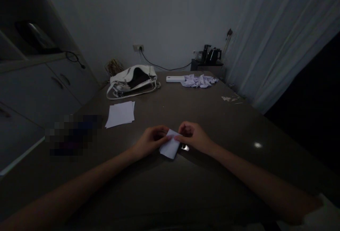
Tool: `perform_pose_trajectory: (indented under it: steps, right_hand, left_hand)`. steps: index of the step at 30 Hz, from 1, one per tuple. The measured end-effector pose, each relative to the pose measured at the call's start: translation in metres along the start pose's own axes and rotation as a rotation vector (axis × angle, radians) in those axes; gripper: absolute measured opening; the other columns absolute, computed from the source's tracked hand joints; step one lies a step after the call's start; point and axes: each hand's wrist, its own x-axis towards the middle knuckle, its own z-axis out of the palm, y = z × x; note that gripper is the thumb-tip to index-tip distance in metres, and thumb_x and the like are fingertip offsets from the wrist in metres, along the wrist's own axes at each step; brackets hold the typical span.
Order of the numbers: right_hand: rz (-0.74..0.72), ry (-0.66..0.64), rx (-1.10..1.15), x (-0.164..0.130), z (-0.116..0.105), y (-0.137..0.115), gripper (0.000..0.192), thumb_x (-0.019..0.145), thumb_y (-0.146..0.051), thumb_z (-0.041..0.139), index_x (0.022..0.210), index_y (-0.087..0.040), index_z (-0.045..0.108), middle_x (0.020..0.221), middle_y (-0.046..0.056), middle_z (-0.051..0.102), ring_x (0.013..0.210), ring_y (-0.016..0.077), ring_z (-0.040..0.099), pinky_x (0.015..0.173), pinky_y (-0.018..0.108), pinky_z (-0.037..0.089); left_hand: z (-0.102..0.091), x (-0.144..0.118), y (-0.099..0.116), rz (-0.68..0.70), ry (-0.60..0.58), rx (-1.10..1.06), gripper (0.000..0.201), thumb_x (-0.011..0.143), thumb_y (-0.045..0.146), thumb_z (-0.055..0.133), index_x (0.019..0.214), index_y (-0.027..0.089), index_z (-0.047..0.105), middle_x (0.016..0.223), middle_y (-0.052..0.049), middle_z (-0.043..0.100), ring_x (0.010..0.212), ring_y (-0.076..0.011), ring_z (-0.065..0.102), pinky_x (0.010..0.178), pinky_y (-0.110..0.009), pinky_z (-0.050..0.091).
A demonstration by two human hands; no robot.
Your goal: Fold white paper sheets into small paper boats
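Between both hands, a small folded sheet of white paper (170, 148) is held a little in front of me, its near end tilted toward my body. My left hand (151, 139) pinches its upper left edge between thumb and fingers. On the upper right edge, my right hand (195, 137) grips with the thumb on top and the fingers curled behind. Under the right hand, a small shiny spot on the table shows; I cannot tell if it is an object or a reflection. A stack of white paper sheets (120, 113) lies to the left, beyond my left hand.
A white handbag (132, 79) sits at the back left of the dark table (148, 192). Folded paper pieces (199, 81) are heaped at the back, beside a white handle (174, 79). Paper scraps (230, 99) lie near the right edge. A blurred patch covers something at left.
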Motion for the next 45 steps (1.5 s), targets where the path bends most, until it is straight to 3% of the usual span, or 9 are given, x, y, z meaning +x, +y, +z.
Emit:
perform_pose_trajectory:
  steps: [5, 11, 18, 31, 39, 45]
  right_hand:
    - [0.043, -0.011, 0.091, 0.003, 0.001, 0.003, 0.032, 0.07, -0.038, 0.073, 0.088, -0.017, 0.057, 0.068, -0.001, 0.061, 0.055, 0.0101, 0.055, 0.054, 0.023, 0.044]
    - [0.073, -0.024, 0.075, 0.006, 0.0, 0.003, 0.03, 0.076, -0.044, 0.066, 0.072, -0.015, 0.06, 0.059, -0.002, 0.057, 0.05, 0.0086, 0.051, 0.05, 0.022, 0.041]
    - [0.079, -0.032, 0.024, 0.009, -0.005, 0.003, 0.024, 0.078, -0.037, 0.064, 0.072, -0.014, 0.061, 0.055, -0.003, 0.055, 0.046, 0.0071, 0.048, 0.044, 0.02, 0.035]
    - [0.038, -0.02, -0.038, 0.01, -0.007, 0.005, 0.032, 0.083, -0.043, 0.058, 0.066, -0.015, 0.057, 0.051, -0.003, 0.051, 0.044, 0.0084, 0.047, 0.043, 0.02, 0.035]
    - [-0.015, 0.013, -0.271, 0.004, -0.007, 0.003, 0.032, 0.088, -0.035, 0.055, 0.062, -0.015, 0.056, 0.047, -0.004, 0.047, 0.044, 0.0072, 0.044, 0.045, 0.02, 0.032]
    - [0.16, -0.063, -0.165, 0.015, -0.013, 0.0, 0.029, 0.088, -0.032, 0.056, 0.065, -0.016, 0.055, 0.045, -0.006, 0.049, 0.035, 0.0054, 0.04, 0.037, 0.018, 0.029]
  left_hand:
    - [0.004, 0.0, 0.001, -0.009, 0.048, -0.013, 0.03, 0.082, 0.039, 0.062, 0.095, 0.012, 0.059, 0.08, -0.006, 0.067, 0.069, -0.0158, 0.061, 0.057, -0.022, 0.044]
    - [0.005, 0.003, -0.001, -0.04, 0.026, -0.039, 0.027, 0.085, 0.042, 0.058, 0.084, 0.016, 0.05, 0.062, 0.003, 0.058, 0.053, -0.0107, 0.054, 0.049, -0.019, 0.041]
    - [0.009, 0.016, 0.001, -0.071, 0.022, 0.011, 0.032, 0.087, 0.046, 0.051, 0.085, 0.014, 0.056, 0.056, 0.004, 0.053, 0.042, -0.0097, 0.048, 0.038, -0.018, 0.034]
    - [0.011, 0.01, 0.001, -0.03, 0.08, 0.135, 0.039, 0.088, 0.048, 0.047, 0.08, 0.013, 0.062, 0.059, 0.002, 0.053, 0.051, -0.0117, 0.048, 0.047, -0.021, 0.036]
    - [0.01, 0.007, 0.009, 0.021, 0.052, 0.338, 0.038, 0.09, 0.043, 0.045, 0.068, 0.015, 0.058, 0.06, 0.001, 0.053, 0.056, -0.0128, 0.047, 0.052, -0.022, 0.033]
    - [0.009, 0.012, 0.009, -0.043, 0.069, 0.31, 0.037, 0.087, 0.045, 0.045, 0.068, 0.016, 0.057, 0.057, 0.001, 0.054, 0.053, -0.0135, 0.048, 0.049, -0.022, 0.035]
